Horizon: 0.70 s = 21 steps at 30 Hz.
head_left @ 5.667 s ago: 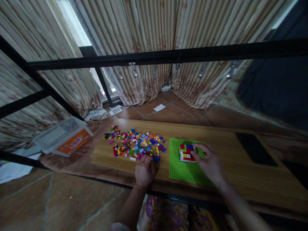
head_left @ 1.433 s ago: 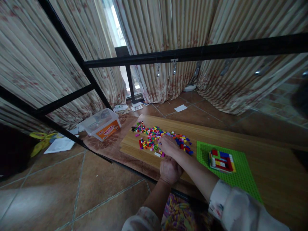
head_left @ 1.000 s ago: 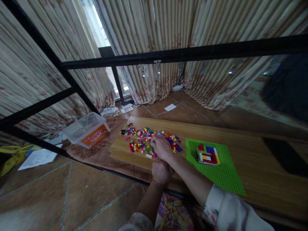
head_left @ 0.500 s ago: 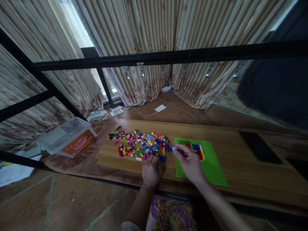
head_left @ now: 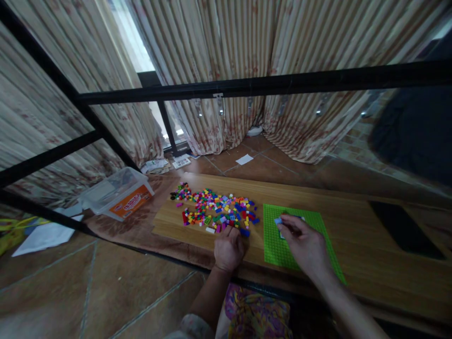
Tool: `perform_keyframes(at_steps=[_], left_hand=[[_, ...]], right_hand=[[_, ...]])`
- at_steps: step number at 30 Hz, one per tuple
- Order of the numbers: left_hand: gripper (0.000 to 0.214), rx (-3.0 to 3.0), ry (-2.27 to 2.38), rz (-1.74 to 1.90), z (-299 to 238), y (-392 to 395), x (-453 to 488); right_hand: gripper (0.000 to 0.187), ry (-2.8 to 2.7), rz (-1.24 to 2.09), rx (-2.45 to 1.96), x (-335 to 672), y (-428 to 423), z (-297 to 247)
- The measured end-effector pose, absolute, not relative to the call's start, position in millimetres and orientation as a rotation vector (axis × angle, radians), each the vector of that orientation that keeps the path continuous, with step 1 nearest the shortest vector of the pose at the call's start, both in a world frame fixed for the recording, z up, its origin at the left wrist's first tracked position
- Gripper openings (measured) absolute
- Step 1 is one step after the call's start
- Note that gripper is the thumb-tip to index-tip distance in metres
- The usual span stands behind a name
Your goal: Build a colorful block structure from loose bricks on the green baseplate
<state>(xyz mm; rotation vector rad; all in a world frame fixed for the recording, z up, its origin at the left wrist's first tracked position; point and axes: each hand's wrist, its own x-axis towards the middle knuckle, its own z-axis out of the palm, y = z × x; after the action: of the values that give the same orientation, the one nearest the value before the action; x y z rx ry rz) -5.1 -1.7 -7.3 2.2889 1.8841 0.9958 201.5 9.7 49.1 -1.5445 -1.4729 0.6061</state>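
Pinched between the thumb and fingers of my right hand [head_left: 304, 242] is a small light blue brick [head_left: 278, 221]. That hand is over the green baseplate [head_left: 275, 249] and covers most of the bricks built up on it; only bits of their edges show. My left hand [head_left: 229, 249] rests closed on the wooden board at the near edge of the loose brick pile [head_left: 215, 205]. Its fingers are curled under, and whether anything is in them is hidden. Beside its knuckles lie a dark blue brick [head_left: 244, 232] and a white brick [head_left: 210, 230].
On the left stands a clear plastic tub [head_left: 122, 195] with an orange label. A flat black object [head_left: 406, 228] lies on the right of the wooden board [head_left: 356, 230]. Dark metal rails [head_left: 247, 85] cross in front of striped curtains.
My right hand has moved right with the light blue brick, from the baseplate's left edge to over it, now covering the built bricks. My left hand stays by the pile. The view has shifted slightly.
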Motion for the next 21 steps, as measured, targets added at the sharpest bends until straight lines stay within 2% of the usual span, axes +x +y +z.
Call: perform_keyframes(at_steps=[3,8,13,21], left_hand=[[0.016,2.291,1.878,0.975,-9,-2,-5],[0.012,2.234,1.904,0.951,-12,-2,-3],[0.021,2.202,1.885,0.939,-16,-2,0],[0.032,1.963,1.934,0.629,-7,-7,-1]], right_hand=[[0.026,-1.778,0.558,-1.478,156,30,58],[0.025,-2.202,0.528,-1.502,99,65,61],[0.026,-2.412,0.389,-1.48,66,76,61],[0.022,-2.628,0.461,-1.448,9,69,63]])
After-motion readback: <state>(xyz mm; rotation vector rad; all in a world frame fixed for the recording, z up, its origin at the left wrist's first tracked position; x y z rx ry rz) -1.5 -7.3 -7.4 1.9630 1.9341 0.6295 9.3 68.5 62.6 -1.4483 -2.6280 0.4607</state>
